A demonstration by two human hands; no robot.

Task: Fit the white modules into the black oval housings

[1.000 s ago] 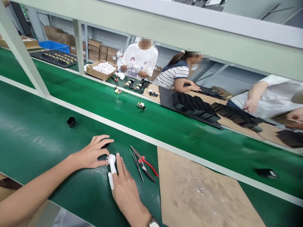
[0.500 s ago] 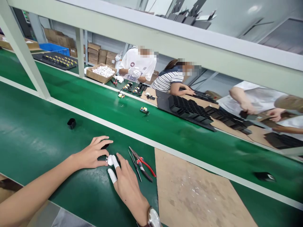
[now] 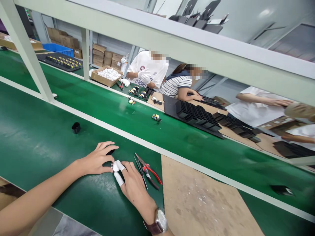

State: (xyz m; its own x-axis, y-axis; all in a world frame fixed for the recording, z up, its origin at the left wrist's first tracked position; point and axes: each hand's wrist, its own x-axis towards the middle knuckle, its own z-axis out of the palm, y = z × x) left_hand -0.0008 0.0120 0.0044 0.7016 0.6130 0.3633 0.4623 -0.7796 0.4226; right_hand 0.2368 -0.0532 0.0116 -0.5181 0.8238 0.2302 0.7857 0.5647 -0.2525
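My left hand (image 3: pixel 98 160) rests low over the green bench, thumb and index finger pinching the left edge of a small part with a white round top (image 3: pixel 115 167). Its other fingers reach over a black piece (image 3: pixel 111 152), mostly hidden beneath them. My right hand (image 3: pixel 134 183) wears white finger cots on thumb and index finger, which close on the white part from the right. The underside of that part is hidden. Just right of this hand lie tweezers (image 3: pixel 140 172) and long-nose pliers (image 3: pixel 148 171) with red and black handles.
A black cup-like housing (image 3: pixel 76 128) stands at the left. Cardboard (image 3: pixel 206 196) covers the bench at right. Beyond the pale rail, a green belt (image 3: pixel 118 113) carries a circuit board (image 3: pixel 156 117) and a black piece (image 3: pixel 282 190). Co-workers sit opposite, by stacked black housings (image 3: pixel 197 114).
The circuit boards and the black piece on the belt have moved right. My right thumb has come nearer the white part, while my left hand has barely moved. Co-workers' hands have shifted.
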